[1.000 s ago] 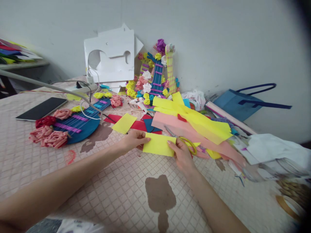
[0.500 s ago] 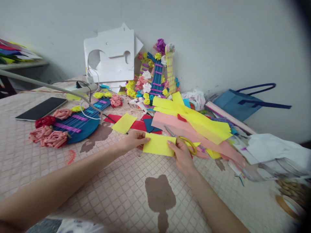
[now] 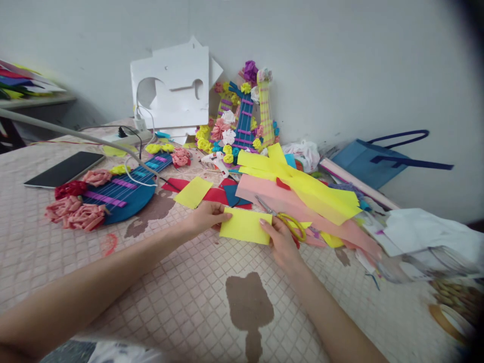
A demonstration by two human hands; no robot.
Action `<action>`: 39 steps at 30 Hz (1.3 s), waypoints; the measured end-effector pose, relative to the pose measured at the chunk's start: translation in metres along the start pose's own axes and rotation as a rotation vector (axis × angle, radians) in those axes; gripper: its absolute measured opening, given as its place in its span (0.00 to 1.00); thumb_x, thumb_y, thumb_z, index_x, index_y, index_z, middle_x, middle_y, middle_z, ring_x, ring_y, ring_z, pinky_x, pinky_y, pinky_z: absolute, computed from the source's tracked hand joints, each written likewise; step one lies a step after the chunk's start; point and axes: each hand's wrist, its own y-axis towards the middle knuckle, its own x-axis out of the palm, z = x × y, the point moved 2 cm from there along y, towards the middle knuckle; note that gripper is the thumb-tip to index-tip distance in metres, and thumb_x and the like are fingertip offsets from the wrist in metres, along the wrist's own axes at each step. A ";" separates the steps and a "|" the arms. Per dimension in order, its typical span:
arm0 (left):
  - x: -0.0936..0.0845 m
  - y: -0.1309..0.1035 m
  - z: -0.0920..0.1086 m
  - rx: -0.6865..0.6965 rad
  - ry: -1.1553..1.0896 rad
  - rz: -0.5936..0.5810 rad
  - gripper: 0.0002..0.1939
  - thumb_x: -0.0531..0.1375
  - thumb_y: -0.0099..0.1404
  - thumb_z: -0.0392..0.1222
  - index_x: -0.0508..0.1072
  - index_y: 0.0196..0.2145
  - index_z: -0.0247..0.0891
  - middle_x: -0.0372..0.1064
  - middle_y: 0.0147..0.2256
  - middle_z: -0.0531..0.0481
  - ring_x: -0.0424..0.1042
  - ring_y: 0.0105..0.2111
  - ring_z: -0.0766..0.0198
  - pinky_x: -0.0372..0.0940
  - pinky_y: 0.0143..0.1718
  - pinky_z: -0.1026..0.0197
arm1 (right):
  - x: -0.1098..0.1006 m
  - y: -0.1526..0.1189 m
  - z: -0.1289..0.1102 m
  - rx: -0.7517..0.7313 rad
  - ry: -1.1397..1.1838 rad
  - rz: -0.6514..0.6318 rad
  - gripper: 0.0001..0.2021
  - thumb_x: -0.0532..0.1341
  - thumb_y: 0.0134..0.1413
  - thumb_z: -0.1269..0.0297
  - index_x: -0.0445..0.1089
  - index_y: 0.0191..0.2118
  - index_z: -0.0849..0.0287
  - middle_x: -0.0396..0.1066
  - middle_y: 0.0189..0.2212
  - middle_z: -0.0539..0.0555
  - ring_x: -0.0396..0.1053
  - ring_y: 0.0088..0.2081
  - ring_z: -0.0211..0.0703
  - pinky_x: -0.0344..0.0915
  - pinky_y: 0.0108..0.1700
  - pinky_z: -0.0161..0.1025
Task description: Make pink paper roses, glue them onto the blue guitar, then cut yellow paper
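A small yellow rectangle of paper (image 3: 245,226) is stretched level between my two hands, above the table. My left hand (image 3: 207,218) pinches its left edge between thumb and fingers. At the right edge, my right hand (image 3: 280,239) grips it with the thumb on top. Just beyond my right hand lie scissors (image 3: 292,225) with yellow handles, partly hidden by the fingers. Another yellow paper piece (image 3: 193,192) rests past my left hand, partly over red paper (image 3: 215,194). A dark blue scrap (image 3: 234,195) sits on that red paper.
Yellow strips (image 3: 321,194) and pink paper (image 3: 260,189) are heaped to the right. On the left are a paper guitar (image 3: 132,201) with flowers and a black tablet (image 3: 64,169). A glue gun (image 3: 216,160), decorated guitars (image 3: 245,118), a blue bag (image 3: 372,161) and tape (image 3: 449,322) lie around.
Both hands have shifted very slightly, and the yellow paper between them has moved a little to the left. Everything else stays in place.
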 end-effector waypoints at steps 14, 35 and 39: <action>-0.024 0.010 0.004 0.034 0.063 0.028 0.18 0.67 0.48 0.49 0.63 0.23 0.35 0.65 0.21 0.55 0.67 0.22 0.69 0.65 0.24 0.65 | -0.004 -0.002 0.002 0.123 -0.190 -0.129 0.20 0.71 0.38 0.52 0.72 0.35 0.60 0.76 0.28 0.53 0.72 0.25 0.38 0.69 0.26 0.34; -0.022 0.007 0.004 0.015 0.128 -0.043 0.18 0.67 0.48 0.50 0.66 0.24 0.34 0.67 0.22 0.53 0.68 0.23 0.68 0.66 0.24 0.65 | -0.010 0.003 -0.002 -0.051 -0.168 0.051 0.16 0.67 0.43 0.48 0.72 0.27 0.56 0.74 0.23 0.49 0.71 0.25 0.43 0.69 0.26 0.39; -0.022 0.008 0.003 0.007 0.130 -0.050 0.18 0.68 0.48 0.50 0.66 0.23 0.34 0.68 0.22 0.53 0.68 0.23 0.68 0.66 0.24 0.65 | -0.010 0.003 -0.002 -0.046 -0.148 0.071 0.16 0.66 0.43 0.47 0.72 0.27 0.56 0.75 0.25 0.51 0.72 0.25 0.45 0.68 0.25 0.39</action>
